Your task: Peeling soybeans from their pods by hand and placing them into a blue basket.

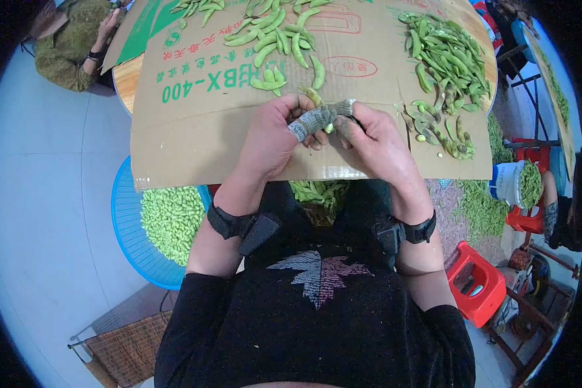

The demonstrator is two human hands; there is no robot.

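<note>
Both hands meet over the near edge of the cardboard (200, 145) on the counter (126, 84), roughly mid-width. Left hand (271, 132): fingers curled in, little gap, gripping 1 yellowish-green pod (312, 96) whose end sticks out on the far side. Right hand (383, 141): thumb and forefinger bent in close, nearly together, up against the left fingers. 1 pale green bean (329, 128) shows between the 2 hands; can't tell if the right fingers grip it or the pod, contact is hidden. Grey knit finger covers (309, 123) on both hands, ends meeting.

Around the hands: a few loose pods (268, 79) just past the left hand, looser heap of pods (275, 35) farther out at center. Big pile of green pods (449, 58) far right; scattered darker pods (459, 145) on the near side of it, right of the right hand. More pods (320, 193) below the counter's near edge, between the legs.

Near left, below counter level: blue basket (124, 220) with shelled beans (171, 220). Right side: white bucket (507, 181) of pods, red stool (478, 284) nearer. Another person (68, 55) sits far left.
</note>
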